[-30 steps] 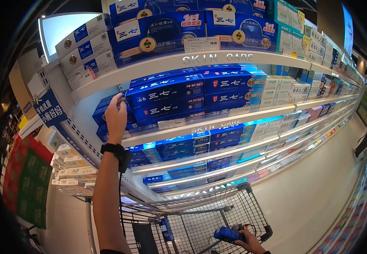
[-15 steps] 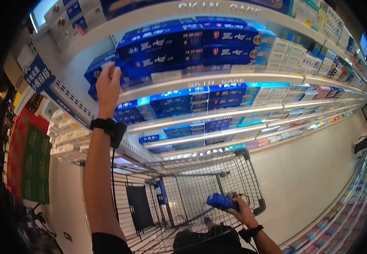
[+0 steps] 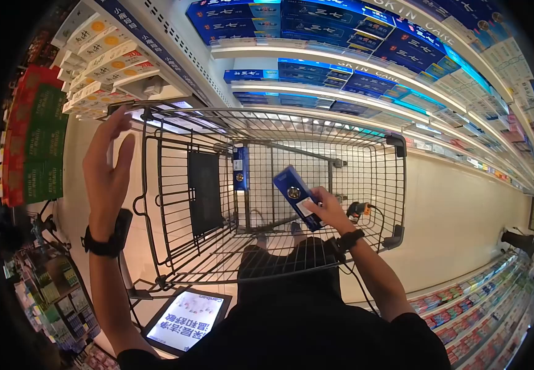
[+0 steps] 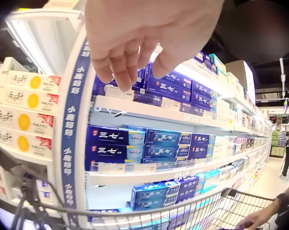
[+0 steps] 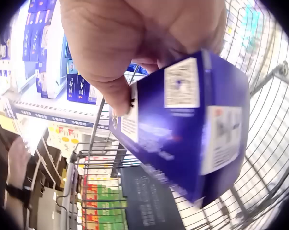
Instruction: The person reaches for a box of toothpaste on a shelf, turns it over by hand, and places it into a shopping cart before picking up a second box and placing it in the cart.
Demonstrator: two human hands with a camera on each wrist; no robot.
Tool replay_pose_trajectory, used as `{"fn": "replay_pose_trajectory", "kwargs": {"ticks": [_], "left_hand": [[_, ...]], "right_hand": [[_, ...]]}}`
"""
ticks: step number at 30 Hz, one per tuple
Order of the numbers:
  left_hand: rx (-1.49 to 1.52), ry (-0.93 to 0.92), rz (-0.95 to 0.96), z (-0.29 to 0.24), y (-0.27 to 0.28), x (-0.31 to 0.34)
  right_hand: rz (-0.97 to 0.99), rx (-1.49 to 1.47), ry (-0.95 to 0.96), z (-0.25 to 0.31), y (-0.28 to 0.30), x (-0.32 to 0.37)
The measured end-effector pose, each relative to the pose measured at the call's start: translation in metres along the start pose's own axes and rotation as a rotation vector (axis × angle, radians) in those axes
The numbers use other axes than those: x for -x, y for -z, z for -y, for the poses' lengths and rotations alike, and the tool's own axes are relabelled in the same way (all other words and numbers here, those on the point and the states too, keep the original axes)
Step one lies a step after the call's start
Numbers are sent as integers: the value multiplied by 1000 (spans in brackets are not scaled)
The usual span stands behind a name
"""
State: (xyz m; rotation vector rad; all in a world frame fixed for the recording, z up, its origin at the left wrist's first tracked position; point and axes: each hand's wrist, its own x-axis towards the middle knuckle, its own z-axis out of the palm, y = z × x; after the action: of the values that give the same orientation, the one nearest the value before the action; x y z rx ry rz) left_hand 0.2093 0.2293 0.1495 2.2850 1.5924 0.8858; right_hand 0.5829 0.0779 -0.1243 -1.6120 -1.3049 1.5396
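In the head view my right hand (image 3: 330, 209) grips a blue toothpaste box (image 3: 288, 185) over the cart, thumb across its face. The right wrist view shows a QR code and white label on this toothpaste box (image 5: 182, 129). A second blue box (image 3: 240, 179) lies inside the shopping cart (image 3: 396, 185), near the fold-down seat panel. My left hand (image 3: 108, 166) is raised just outside the cart's left end, holding nothing. Its fingers hang loosely bent in the left wrist view, where the hand (image 4: 149, 38) overlaps the shelves behind.
Shelves (image 3: 291, 52) stacked with blue toothpaste boxes run along the far side. White cartons (image 3: 103, 68) stand at the upper left, near red and green boxes (image 3: 39, 135). A lit sign (image 3: 187, 320) stands at lower left, and another product shelf (image 3: 464, 314) at lower right.
My left hand has left the blue boxes on the shelf and come back beside the cart. The view has tipped down, and the box in my right hand now stands more lengthwise, its face showing.
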Motion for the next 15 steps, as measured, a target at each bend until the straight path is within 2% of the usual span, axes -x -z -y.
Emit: {"fn": "replay_pose_trajectory", "kwargs": {"ticks": [2, 4, 9, 15], "left_hand": [[-55, 14, -9, 25, 15, 27], [-89, 71, -10, 39, 27, 44], [-108, 129, 40, 75, 45, 83], [-165, 123, 174, 113, 41, 128]], "right_hand": [[101, -306, -77, 17, -22, -4], [121, -339, -110, 38, -42, -5], [110, -374, -145, 60, -88, -10], [21, -246, -151, 57, -113, 1]]}}
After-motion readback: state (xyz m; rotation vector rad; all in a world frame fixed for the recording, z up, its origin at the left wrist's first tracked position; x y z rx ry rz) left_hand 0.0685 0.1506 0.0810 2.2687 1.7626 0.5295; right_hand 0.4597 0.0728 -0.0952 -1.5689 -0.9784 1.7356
